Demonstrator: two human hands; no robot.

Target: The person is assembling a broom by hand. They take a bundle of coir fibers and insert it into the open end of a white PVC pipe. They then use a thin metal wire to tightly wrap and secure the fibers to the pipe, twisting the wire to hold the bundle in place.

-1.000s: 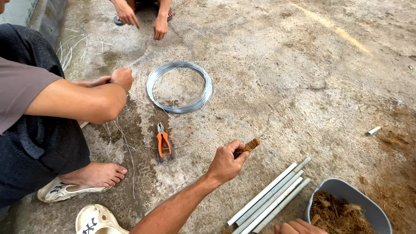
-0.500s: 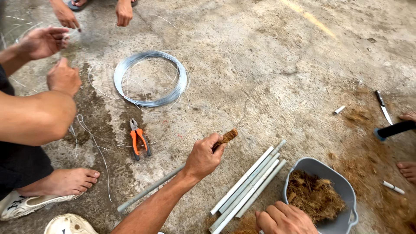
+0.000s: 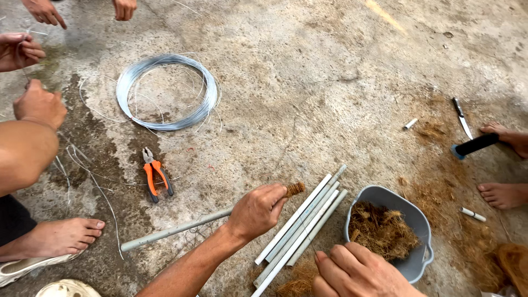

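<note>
From the head view, my left hand (image 3: 257, 212) is closed around a long grey pipe (image 3: 176, 230), its fingers (image 3: 273, 199) pressed tight about the end that is wrapped in brown fibre (image 3: 295, 188). The rest of the pipe runs away from the bucket (image 3: 421, 220) and lies on the concrete floor (image 3: 308, 77). My right hand (image 3: 360, 272) sits at the near rim of the bucket, fingers pressed together and bent; I cannot tell if they pinch anything. The grey bucket holds a heap of coconut fibre (image 3: 382, 231). A bundle of grey pipes (image 3: 301, 223) lies just beside the bucket, between it and my left hand. Farther from the bucket, beyond the bundle, orange pliers (image 3: 154, 177) lie on the floor, and past them a coil of wire (image 3: 165, 91). Another person's hands (image 3: 38, 104) work thin wire near the coil. A knife (image 3: 462, 117) lies on the far side of the bucket.
</note>
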